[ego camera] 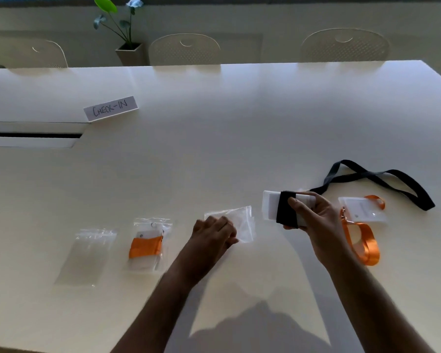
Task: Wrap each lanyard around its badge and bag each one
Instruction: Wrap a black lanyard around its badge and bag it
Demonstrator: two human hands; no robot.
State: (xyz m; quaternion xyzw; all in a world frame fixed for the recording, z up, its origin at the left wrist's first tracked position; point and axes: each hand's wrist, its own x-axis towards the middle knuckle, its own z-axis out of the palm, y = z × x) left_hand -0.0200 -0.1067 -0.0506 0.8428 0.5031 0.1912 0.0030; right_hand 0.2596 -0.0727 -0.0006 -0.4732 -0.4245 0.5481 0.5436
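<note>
Low in frame, left hand (215, 231) presses an empty bag (233, 221) flat; right hand (313, 215), centre-right, clamps the black-wrapped badge (281, 208); best to open the bag's mouth wide before sliding it in.

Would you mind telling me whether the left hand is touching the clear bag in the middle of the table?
Touching. The head view shows the left hand resting on the clear bag, fingers overlapping its near-left part.

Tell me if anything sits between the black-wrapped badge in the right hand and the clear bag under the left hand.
Nothing visible does. The right hand holds the black-wrapped badge just right of the clear bag, with only bare table between them. The left hand rests on the bag's left part.
</note>
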